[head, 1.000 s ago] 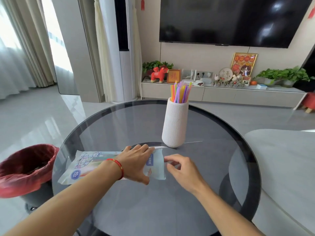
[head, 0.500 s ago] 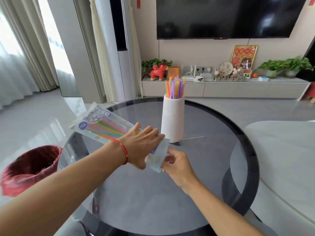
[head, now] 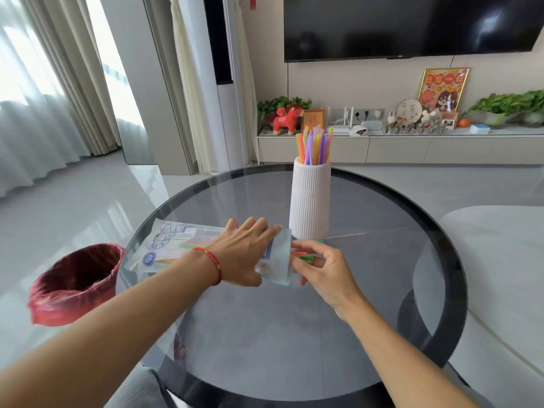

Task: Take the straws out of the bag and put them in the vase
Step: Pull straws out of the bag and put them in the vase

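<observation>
Half a second ago the bag (head: 182,245) was tilted up off the glass with its far end in the air; now it lies flat along the tabletop (head: 382,260), its printed end pointing left toward the rim. A second ago no straw ends showed at its mouth; now a few bright ones, red, orange and green, stick out there.

One bag, one white ribbed vase (head: 309,198), one red-lined bin (head: 73,284) on the floor to the left. The straws in the vase (head: 313,145) stand as a bunch of roughly a dozen; the exact count cannot be told. The straws at the bag mouth (head: 303,255) number perhaps three or four, too small to count surely, and more show faintly through the bag's clear film.

The left hand (head: 244,254) reaches in from the lower left, palm down and fingers spread, pressing the bag's open end against the tabletop; a red cord bracelet (head: 213,263) circles the wrist. The right hand (head: 326,272) comes from the lower right, fingers curled, its grip pinching the protruding straw ends just in front of the vase's base. The vase stands upright near the tabletop's middle, just beyond both hands.
</observation>
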The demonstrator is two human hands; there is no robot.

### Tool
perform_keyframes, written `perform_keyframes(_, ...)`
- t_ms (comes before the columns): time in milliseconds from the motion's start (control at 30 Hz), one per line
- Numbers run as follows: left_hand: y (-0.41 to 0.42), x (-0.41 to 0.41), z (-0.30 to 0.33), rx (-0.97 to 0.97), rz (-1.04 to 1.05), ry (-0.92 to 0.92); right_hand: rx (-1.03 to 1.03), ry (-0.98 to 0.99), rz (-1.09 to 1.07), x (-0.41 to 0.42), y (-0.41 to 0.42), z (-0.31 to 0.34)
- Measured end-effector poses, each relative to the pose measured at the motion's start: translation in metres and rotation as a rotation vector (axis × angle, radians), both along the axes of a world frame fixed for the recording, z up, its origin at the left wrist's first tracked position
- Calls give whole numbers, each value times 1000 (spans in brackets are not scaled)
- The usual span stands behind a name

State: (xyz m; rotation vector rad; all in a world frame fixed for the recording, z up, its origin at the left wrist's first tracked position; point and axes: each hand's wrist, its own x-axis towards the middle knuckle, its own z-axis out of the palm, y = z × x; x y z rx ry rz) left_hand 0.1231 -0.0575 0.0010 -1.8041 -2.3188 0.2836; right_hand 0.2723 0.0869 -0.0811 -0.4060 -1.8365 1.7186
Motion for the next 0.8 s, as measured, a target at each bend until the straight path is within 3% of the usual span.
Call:
perform_keyframes(500,-8,-11,-17,60,64,-125,-18,-46,-199,7,22,0)
perform_keyframes(633,-6,-9,-20,87,49,-130,-10,-184,-138,5,14,-5)
perform_keyframes(800,-6,-10,-28,93,64,-101,-3,-122,-85,4,14,-8)
